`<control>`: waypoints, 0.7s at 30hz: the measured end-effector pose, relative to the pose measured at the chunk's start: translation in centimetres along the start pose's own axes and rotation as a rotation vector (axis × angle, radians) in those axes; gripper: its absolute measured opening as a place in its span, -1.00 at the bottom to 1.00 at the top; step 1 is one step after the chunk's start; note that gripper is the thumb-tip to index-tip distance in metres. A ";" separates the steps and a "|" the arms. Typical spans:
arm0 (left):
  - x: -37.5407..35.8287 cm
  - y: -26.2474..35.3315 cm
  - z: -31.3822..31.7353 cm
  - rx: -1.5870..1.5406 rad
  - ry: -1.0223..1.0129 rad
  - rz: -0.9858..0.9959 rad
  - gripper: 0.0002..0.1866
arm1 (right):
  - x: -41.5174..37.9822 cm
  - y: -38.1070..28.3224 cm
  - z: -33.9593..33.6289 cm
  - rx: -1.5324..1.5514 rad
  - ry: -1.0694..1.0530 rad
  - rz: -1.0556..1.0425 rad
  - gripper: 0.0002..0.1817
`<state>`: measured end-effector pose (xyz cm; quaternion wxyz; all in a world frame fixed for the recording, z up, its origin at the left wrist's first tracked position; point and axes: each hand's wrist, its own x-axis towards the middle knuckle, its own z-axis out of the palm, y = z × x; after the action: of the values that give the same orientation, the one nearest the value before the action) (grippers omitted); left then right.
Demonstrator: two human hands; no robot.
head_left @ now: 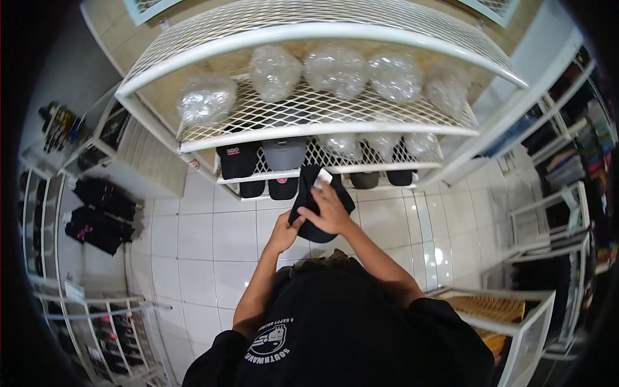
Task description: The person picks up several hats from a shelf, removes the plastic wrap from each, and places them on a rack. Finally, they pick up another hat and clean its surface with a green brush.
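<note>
A black cap (318,233) is held in front of my body, below the shelf rack. My left hand (282,235) grips its left edge, with the thumb against the fabric. My right hand (329,209) is over the cap, fingers bent onto it near a small white tag or label (323,177). The cap hides part of the fingers of both hands. Just beyond it, a grey cap (284,155) and a black cap (238,160) sit on a lower shelf.
A white mesh rack (329,134) stands ahead, with several clear plastic-wrapped bundles (335,69) on its shelves. Dark garments (103,219) hang at the left. A white-framed stand (538,316) is close on my right. White tiles (213,235) cover the floor.
</note>
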<state>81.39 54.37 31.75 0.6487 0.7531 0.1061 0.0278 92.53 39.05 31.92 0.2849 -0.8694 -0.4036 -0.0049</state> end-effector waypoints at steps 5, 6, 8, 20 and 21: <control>1.3 2.5 0.8 0.379 -0.167 0.222 -0.60 | -3.1 -1.3 1.7 0.794 0.111 0.436 0.17; 0.7 4.0 1.1 0.478 -0.179 0.351 -0.55 | -3.8 -1.4 2.0 1.079 0.238 0.559 0.18; -0.5 6.2 1.5 0.534 -0.346 0.469 -0.39 | -4.9 -5.6 -3.0 1.253 0.488 0.717 -0.37; -5.5 4.2 5.8 -0.149 -0.958 0.036 -0.36 | -27.9 -20.4 -1.2 1.793 1.386 0.562 -0.49; -7.8 5.4 6.5 -0.222 -1.092 -0.099 -0.39 | -29.1 -22.0 -0.7 1.791 1.456 0.585 -0.47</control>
<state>75.64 45.81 36.74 0.6853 0.5794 -0.2135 -0.3860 57.54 29.58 36.36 0.9433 -0.2132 0.2066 -0.1486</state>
